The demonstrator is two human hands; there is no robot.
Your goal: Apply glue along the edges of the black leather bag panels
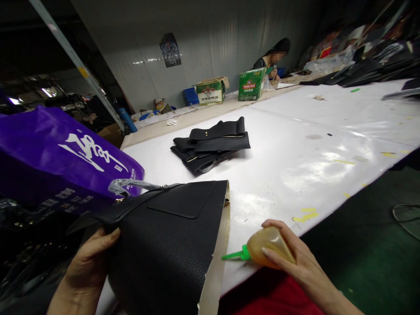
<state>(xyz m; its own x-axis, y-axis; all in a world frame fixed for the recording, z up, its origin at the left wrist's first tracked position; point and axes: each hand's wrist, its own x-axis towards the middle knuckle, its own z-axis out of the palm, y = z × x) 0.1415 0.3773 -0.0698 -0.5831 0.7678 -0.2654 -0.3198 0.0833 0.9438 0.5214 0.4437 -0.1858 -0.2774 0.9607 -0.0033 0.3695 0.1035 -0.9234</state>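
A black leather bag piece (167, 236) lies tilted in front of me, its pale raw edge facing right. My left hand (93, 258) grips its left side, thumb on top, the other fingers hidden beneath. A handle in clear wrap (131, 184) rises from its far side. In my right hand (288, 249) is a squeeze bottle of amber liquid (267, 245). The bottle's green nozzle (236, 254) points left, close to the pale edge; whether it touches cannot be made out.
Folded black leather pieces (213, 144) are stacked mid-table (278, 170). A purple bag (65, 153) stands at left. Cardboard boxes (251, 85) line the back, where a person (272, 59) sits. Yellow scraps (306, 215) lie near the right edge; black material (370, 68) is heaped at far right.
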